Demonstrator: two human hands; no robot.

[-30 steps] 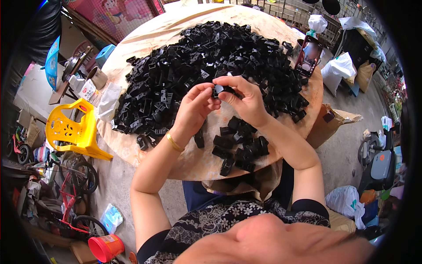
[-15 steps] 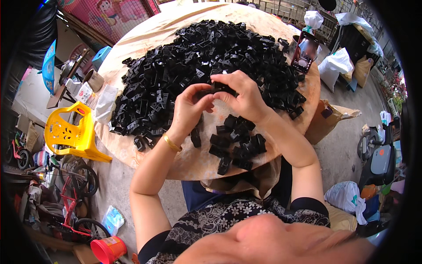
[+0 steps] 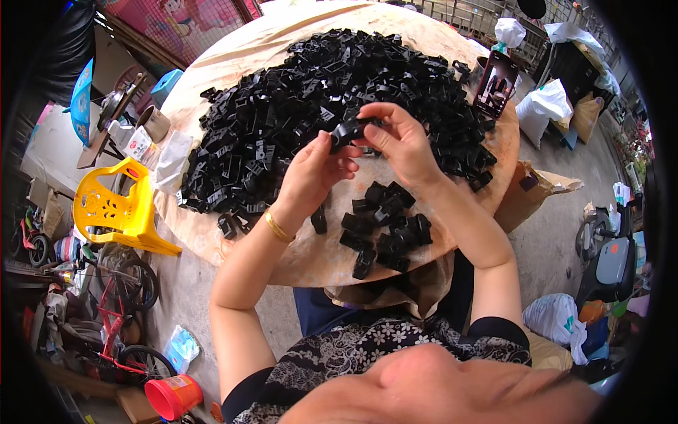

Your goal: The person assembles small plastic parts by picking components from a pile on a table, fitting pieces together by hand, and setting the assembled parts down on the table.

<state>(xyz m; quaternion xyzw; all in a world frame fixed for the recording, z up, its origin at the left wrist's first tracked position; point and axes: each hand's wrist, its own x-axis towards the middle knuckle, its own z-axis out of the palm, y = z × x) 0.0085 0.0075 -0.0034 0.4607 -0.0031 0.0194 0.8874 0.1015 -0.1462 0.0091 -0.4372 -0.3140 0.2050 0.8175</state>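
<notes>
From where I stand, the fingers of both hands look so near the tips of the small black plastic part [image 3: 346, 132] that a slip or twist could drop it among lookalikes. The right hand [image 3: 406, 148] pinches its right end between thumb and forefinger; the left hand [image 3: 311, 169] cups the other end, thumb and forefinger closed lightly, the remaining fingers loosely curled. The part hangs above the bench [image 3: 300, 265], just in front of the big heap of black parts [image 3: 339, 78]. Nearer the body sits a small cluster of similar parts [image 3: 385, 230]; a low sweep of the right forearm could knock some off the near edge. A phone [image 3: 496, 83] stands tilted beside the heap, and a careless elbow might topple it.
</notes>
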